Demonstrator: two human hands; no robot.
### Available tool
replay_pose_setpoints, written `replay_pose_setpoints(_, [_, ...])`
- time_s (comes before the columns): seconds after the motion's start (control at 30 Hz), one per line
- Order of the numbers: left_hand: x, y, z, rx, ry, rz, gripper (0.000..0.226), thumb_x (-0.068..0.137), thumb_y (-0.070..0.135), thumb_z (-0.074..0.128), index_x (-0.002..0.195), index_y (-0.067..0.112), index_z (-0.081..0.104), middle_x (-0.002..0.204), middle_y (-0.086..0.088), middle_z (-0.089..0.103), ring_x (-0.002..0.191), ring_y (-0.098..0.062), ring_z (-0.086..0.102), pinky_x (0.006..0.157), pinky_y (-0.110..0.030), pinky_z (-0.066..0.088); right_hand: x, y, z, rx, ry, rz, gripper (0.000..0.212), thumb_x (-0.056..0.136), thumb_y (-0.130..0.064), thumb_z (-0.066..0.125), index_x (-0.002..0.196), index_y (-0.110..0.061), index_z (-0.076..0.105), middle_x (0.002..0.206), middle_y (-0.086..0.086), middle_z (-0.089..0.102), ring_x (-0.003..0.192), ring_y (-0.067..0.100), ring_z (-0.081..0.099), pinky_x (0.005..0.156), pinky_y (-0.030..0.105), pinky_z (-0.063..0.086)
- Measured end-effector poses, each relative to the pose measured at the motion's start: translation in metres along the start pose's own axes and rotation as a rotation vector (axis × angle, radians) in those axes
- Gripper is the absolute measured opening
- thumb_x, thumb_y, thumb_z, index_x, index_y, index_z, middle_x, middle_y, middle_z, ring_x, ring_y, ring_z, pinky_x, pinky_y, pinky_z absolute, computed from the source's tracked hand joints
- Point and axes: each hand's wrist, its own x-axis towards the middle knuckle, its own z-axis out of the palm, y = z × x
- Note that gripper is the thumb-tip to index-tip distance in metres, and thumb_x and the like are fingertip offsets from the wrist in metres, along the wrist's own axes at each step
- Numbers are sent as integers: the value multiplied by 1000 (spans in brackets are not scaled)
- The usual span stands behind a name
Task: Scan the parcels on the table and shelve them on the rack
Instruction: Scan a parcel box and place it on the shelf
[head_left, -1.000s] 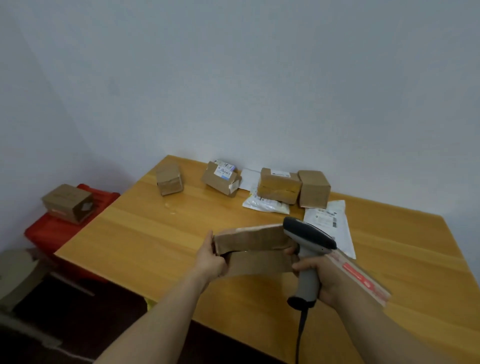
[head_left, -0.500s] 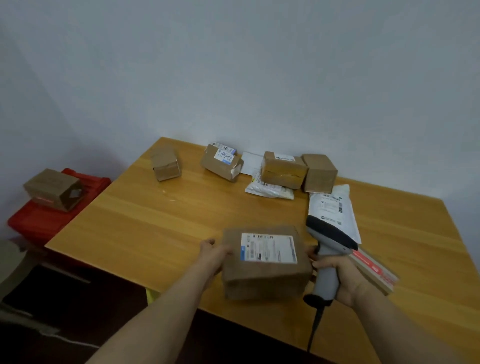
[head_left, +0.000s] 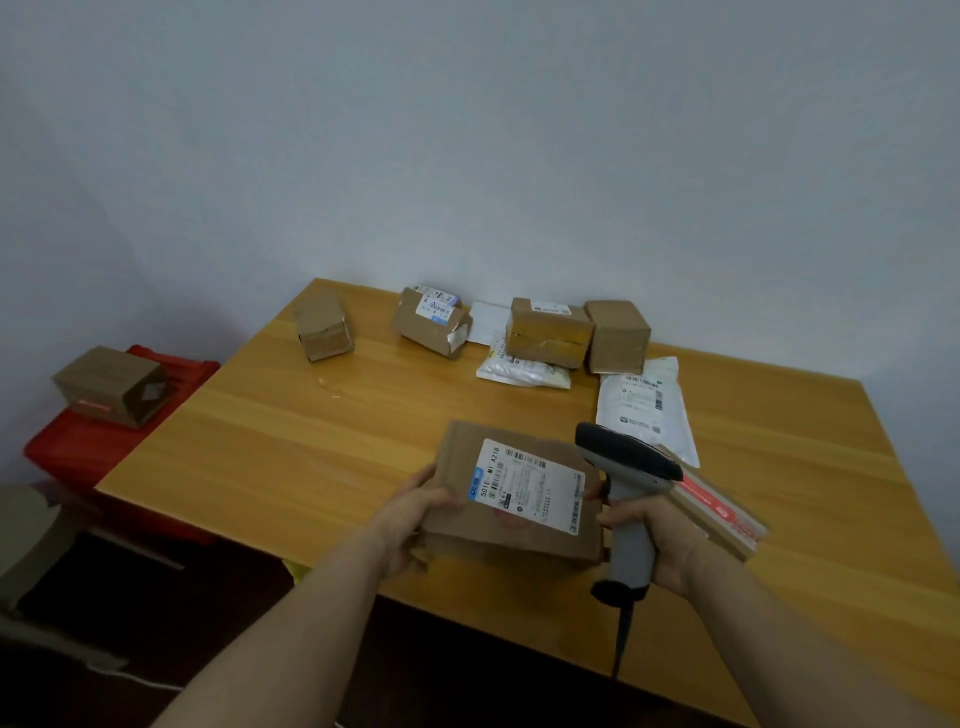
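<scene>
1. Off to the far left, a cardboard box (head_left: 106, 384) sat on a red crate (head_left: 78, 447) beside the wooden table (head_left: 260, 441); no rack was in view.
2. At the table's back edge, a small plain box (head_left: 323, 327) and a labelled box (head_left: 430, 321) lay apart, neither in hand.
3. Near the front edge, the left hand (head_left: 415, 512) gripped the left end of a flat brown parcel (head_left: 519, 535), held over the tabletop, its shipping label (head_left: 530, 486) facing up.
4. Behind it, a tape-wrapped box (head_left: 549, 332) rested on a white poly bag (head_left: 519, 370) and touched a plain brown box (head_left: 618, 335).
5. The right hand (head_left: 670, 545) was wrapped round the handle of a grey barcode scanner (head_left: 628, 467), whose head hung just beside the parcel's right edge.
6. Further right, a white mailer (head_left: 644, 410) and a red-striped flat carton (head_left: 717, 512) lay on the table.
7. By the look of it, this parcel's scan was in hand, shelving had yet to follow, and at least seven more parcels waited on the table.
</scene>
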Motion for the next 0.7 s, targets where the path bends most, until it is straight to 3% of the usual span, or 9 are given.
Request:
replay_pose_setpoints(0.1, [-14,27,2,-23,58,126,85,63,35,83,137,41,42,124,-8,54,110,-31,49,90,-58,35,-10,-16,0,16,-10,-51,23,56,6,68,72,-10,74,101,14,72,100,37,64,84,58,53])
replay_pose_setpoints(0.2, [-32,59,13,-179,91,285,102,51,33,87,141,24,40,118,-9,57,100,-23,52,82,-40,43,-18,-38,11,33,-69,-104,25,57,7,68,74,-10,74,106,16,71,103,38,65,78,55,56])
replay_pose_setpoints(0.33, [-60,95,23,-336,117,485,85,54,32,84,130,19,49,114,-6,62,97,-19,60,69,-28,48,-32,-72,31,15,-159,-208,24,58,7,67,76,-8,73,103,16,72,100,37,66,74,49,57])
replay_pose_setpoints(0.43, [-76,119,22,-267,144,534,58,62,31,86,112,29,55,116,-5,61,98,-20,57,76,-41,49,-46,-97,37,-35,-190,-276,30,59,7,70,87,-3,68,107,15,71,102,33,67,78,52,57])
replay_pose_setpoints(0.5, [-85,139,17,-223,166,586,51,67,30,85,109,24,58,119,-7,61,100,-21,59,79,-45,51,-56,-113,37,-133,-166,-314,31,63,6,73,92,-3,70,105,12,72,101,29,67,78,52,57])
replay_pose_setpoints(0.6, [-101,166,11,-166,204,666,81,66,29,87,135,23,46,128,0,56,103,-19,57,77,-39,48,-71,-131,41,-336,-101,-373,25,72,-1,78,96,-2,70,91,12,74,81,26,71,67,41,58])
replay_pose_setpoints(0.7, [-112,182,7,-81,258,721,96,64,26,89,144,23,37,131,3,52,108,-21,56,82,-37,46,-84,-140,52,-461,-84,-436,20,76,-6,77,92,-5,65,66,10,69,53,19,61,54,30,51])
